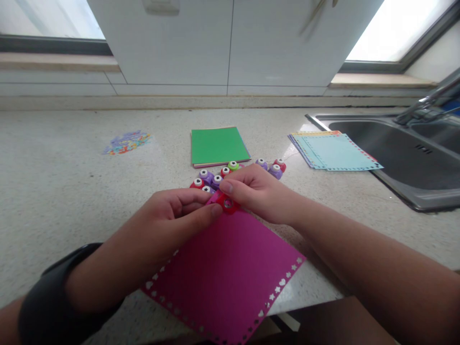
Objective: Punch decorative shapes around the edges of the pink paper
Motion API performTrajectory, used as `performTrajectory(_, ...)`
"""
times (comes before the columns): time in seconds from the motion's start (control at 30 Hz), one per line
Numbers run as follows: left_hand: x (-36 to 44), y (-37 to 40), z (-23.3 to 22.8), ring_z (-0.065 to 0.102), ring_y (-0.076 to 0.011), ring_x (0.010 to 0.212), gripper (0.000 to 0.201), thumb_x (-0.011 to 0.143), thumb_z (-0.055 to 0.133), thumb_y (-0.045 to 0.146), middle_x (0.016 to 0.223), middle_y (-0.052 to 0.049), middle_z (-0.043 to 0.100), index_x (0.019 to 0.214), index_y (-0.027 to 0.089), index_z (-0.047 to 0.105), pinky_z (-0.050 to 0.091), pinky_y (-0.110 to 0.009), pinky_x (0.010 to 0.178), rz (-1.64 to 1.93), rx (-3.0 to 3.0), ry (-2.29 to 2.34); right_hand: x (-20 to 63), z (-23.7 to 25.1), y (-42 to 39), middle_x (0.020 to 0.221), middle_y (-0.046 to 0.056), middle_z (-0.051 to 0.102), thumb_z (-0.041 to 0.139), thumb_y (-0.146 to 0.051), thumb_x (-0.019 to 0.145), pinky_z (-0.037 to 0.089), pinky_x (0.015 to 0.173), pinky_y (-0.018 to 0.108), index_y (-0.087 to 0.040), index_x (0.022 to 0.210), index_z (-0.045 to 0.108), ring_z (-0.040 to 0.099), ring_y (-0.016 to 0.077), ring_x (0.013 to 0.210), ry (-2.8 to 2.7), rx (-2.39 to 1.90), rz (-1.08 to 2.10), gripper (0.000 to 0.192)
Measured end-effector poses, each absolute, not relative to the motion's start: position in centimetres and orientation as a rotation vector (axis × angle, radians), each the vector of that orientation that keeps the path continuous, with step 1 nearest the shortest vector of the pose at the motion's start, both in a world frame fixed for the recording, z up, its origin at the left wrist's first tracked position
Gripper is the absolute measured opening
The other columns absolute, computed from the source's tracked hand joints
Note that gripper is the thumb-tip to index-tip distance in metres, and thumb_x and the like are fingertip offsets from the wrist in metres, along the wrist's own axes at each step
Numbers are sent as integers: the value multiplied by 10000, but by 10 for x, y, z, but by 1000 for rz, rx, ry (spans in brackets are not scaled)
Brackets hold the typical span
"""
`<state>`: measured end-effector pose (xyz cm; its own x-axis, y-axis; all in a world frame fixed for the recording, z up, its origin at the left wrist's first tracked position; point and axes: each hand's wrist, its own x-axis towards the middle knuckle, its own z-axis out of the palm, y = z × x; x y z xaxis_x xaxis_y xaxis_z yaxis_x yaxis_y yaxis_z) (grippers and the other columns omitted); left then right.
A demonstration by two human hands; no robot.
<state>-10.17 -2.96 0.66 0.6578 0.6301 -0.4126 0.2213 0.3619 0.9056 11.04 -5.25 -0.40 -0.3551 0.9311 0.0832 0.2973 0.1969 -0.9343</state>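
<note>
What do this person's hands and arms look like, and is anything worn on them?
Both hands are bare, with no gloves or rings visible. The left hand has a wide black band around its wrist, plain, with no markings showing. The right hand leads into a forearm with no sleeve, watch or band in view.

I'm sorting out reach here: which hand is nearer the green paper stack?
Right. The right hand sits just in front of the green paper stack, fingers on a red punch. The left hand is farther back and left, on the pink sheet.
</note>
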Motion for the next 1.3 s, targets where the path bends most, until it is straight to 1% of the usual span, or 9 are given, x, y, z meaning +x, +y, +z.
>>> performTrajectory(0.2, -101, -29, 8, 703, -177, 759, 277, 863, 715, 401, 875, -42, 777, 1090, 249, 768, 520, -219, 619, 291, 1157, 833, 110, -3, -52, 556, -25, 405, 469, -596, 968, 239, 457, 255, -155, 638, 558, 346, 95, 509, -1811, -1153, 1178, 558)
performTrajectory(0.37, -100, -30, 8, 683, -156, 713, 283, 854, 730, 411, 831, -44, 769, 1073, 238, 777, 502, -201, 592, 260, 1078, 808, 108, -1, -53, 545, -37, 352, 477, -590, 966, 207, 454, 259, -169, 605, 502, 306, 91, 500, -1830, -1103, 1197, 555)
performTrajectory(0.5, -101, -29, 7, 688, -167, 741, 295, 850, 734, 417, 850, -49, 769, 1079, 235, 773, 515, -215, 621, 246, 1055, 790, 108, -2, -53, 548, -36, 366, 496, -575, 957, 209, 458, 257, -175, 605, 488, 319, 91, 496, -1847, -1127, 1208, 534)
performTrajectory(0.57, -101, -29, 7, 682, -158, 734, 283, 858, 725, 417, 842, -41, 766, 1072, 238, 772, 507, -207, 616, 239, 1062, 795, 108, -2, -53, 546, -35, 372, 504, -576, 949, 215, 462, 259, -174, 607, 500, 320, 93, 496, -1848, -1161, 1191, 528)
performTrajectory(0.67, -101, -29, 8, 661, -137, 699, 256, 859, 722, 412, 823, -25, 760, 1038, 236, 772, 483, -188, 591, 240, 1095, 815, 109, -1, -54, 538, -38, 348, 517, -572, 942, 198, 465, 267, -183, 572, 451, 301, 92, 496, -1833, -1178, 1131, 541)
performTrajectory(0.87, -101, -28, 17, 677, -169, 778, 234, 790, 792, 355, 917, -27, 769, 984, 228, 760, 491, -206, 626, 188, 1224, 845, 115, 3, -54, 558, -36, 360, 475, -546, 980, 245, 499, 264, -187, 576, 407, 334, 95, 529, -1779, -1212, 1051, 545)
performTrajectory(1.03, -101, -25, 22, 680, -192, 744, 274, 802, 761, 410, 858, -34, 768, 1005, 226, 763, 497, -225, 592, 163, 1297, 911, 118, 1, -55, 597, -37, 445, 478, -538, 989, 303, 512, 240, -174, 632, 474, 367, 83, 529, -1634, -1135, 1173, 510)
performTrajectory(1.17, -101, -21, 25, 661, -163, 701, 280, 791, 768, 416, 860, -25, 773, 1000, 229, 770, 478, -192, 555, 208, 1364, 939, 117, -2, -56, 579, -51, 447, 505, -558, 977, 296, 462, 222, -171, 644, 486, 358, 66, 478, -1516, -1107, 1283, 512)
performTrajectory(1.3, -107, -17, 23, 693, -197, 708, 320, 787, 766, 442, 883, -45, 780, 1026, 228, 778, 517, -215, 538, 198, 1410, 968, 114, -2, -58, 520, -62, 452, 521, -573, 966, 270, 377, 208, -174, 675, 517, 375, 65, 399, -1431, -1154, 1389, 493)
